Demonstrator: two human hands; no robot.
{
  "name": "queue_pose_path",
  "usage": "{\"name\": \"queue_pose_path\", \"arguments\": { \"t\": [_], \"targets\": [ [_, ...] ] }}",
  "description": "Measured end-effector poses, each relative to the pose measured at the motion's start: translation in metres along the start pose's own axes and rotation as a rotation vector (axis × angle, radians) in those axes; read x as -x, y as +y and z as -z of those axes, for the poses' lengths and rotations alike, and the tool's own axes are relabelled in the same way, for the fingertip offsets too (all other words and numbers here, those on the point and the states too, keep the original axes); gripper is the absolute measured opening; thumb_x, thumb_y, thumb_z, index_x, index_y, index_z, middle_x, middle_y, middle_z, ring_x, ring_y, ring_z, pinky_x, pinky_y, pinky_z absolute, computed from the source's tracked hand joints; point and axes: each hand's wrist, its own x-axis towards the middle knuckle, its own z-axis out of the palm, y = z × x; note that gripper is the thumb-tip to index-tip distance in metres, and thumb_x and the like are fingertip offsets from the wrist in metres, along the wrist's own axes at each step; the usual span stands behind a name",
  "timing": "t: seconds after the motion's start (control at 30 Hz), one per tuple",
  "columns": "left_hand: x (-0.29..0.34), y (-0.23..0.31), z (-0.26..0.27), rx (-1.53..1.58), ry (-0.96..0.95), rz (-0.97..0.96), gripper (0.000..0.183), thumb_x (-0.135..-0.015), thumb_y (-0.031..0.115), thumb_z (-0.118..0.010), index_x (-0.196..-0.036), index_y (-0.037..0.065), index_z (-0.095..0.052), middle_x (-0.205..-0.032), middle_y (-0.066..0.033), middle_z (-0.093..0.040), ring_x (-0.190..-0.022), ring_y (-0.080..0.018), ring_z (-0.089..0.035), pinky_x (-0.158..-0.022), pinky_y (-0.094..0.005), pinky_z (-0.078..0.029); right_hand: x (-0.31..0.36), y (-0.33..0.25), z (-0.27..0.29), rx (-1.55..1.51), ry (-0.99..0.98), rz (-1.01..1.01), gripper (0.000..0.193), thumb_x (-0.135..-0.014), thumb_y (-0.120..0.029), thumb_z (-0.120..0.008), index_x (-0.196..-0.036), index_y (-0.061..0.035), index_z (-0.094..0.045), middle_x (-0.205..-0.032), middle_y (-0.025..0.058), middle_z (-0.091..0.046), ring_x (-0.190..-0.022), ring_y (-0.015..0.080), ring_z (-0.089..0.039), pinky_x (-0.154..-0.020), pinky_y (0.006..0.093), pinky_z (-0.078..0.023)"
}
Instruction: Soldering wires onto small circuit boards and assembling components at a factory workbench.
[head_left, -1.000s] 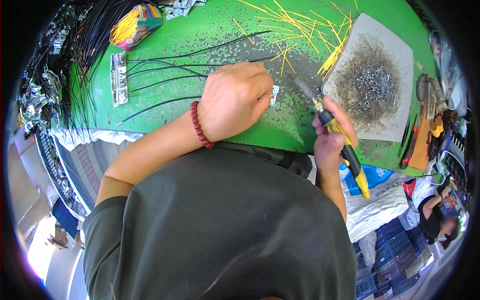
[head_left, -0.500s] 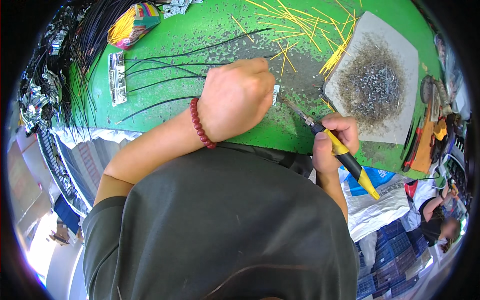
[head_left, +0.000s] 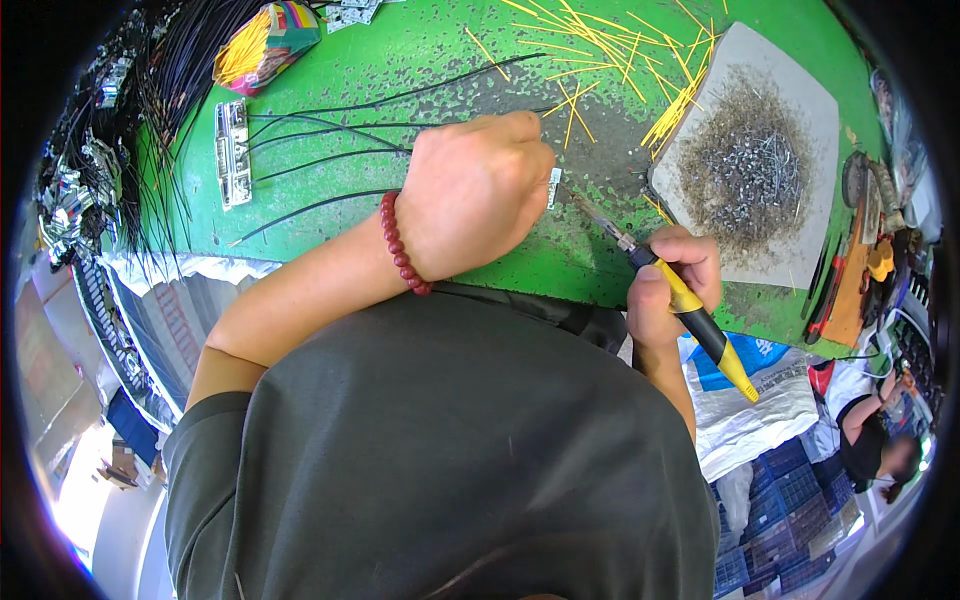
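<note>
My right hand (head_left: pixel 672 282) grips a black and yellow soldering iron (head_left: pixel 686 300), its metal tip slanting up and left toward my left hand. A red bead bracelet circles the wrist of my left hand (head_left: pixel 478 195), which is closed above the green worktable (head_left: pixel 330 215). Its fingertips are hidden under the knuckles. A small pale piece with dark marks (head_left: pixel 554 188) sticks out past the fingers; the iron's tip is close to it, and I cannot tell whether they touch. Several black wires (head_left: pixel 325 160) run leftward from beneath this hand to a silvery strip of small boards (head_left: pixel 233 153).
Loose yellow wires (head_left: pixel 600 50) are scattered at the far side. A grey slab (head_left: pixel 815 120) at the right bears a pile of metal scraps. Hand tools (head_left: pixel 840 265) lie at the right edge. Black wires and a packet of yellow wires (head_left: pixel 262 48) sit far left. Another person is at the lower right.
Both my hands have shifted very slightly right, the iron with them. The grips look the same.
</note>
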Motion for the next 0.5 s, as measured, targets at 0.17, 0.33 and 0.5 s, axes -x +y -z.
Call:
{"name": "queue_pose_path", "arguments": {
  "t": [0.17, 0.33, 0.5],
  "targets": [
    [-0.0022, 0.0009, 0.0004, -0.015, -0.012, -0.01, 0.009, -0.07, 0.006, -0.064, -0.065, 0.007, -0.056, -0.07, -0.0051, -0.054, -0.06, -0.0263, -0.057, -0.049, -0.0371, -0.044, 0.0007, 0.001, 0.0023, 0.024, 0.004, 0.037, 0.029, -0.078, -0.02, -0.072, -0.087, -0.0013, -0.052, -0.077, 0.0082, -0.056, -0.064, 0.012, -0.047, -0.057, 0.0245, -0.037],
    [-0.0049, 0.0001, 0.0015, -0.028, -0.049, -0.044, 0.012, -0.071, 0.006, -0.063, -0.064, 0.006, -0.054, -0.069, -0.0065, -0.051, -0.063, -0.0271, -0.057, -0.051, -0.0383, -0.044, 0.0004, -0.0003, 0.0015, 0.033, 0.016, 0.027, 0.03, -0.078, -0.022, -0.073, -0.087, -0.0015, -0.052, -0.077, 0.0076, -0.055, -0.063, 0.0106, -0.045, -0.056, 0.0239, -0.036],
    [-0.0072, -0.0004, 0.0035, -0.047, -0.106, -0.048, 0.01, -0.073, 0.007, -0.062, -0.067, 0.006, -0.054, -0.071, -0.0064, -0.052, -0.067, -0.0273, -0.058, -0.053, -0.0393, -0.045, -0.0005, -0.0006, 0.0011, 0.035, 0.016, 0.027, 0.029, -0.079, -0.021, -0.072, -0.087, -0.0017, -0.052, -0.077, 0.0069, -0.056, -0.062, 0.0092, -0.044, -0.055, 0.0234, -0.034]
  ]
}}
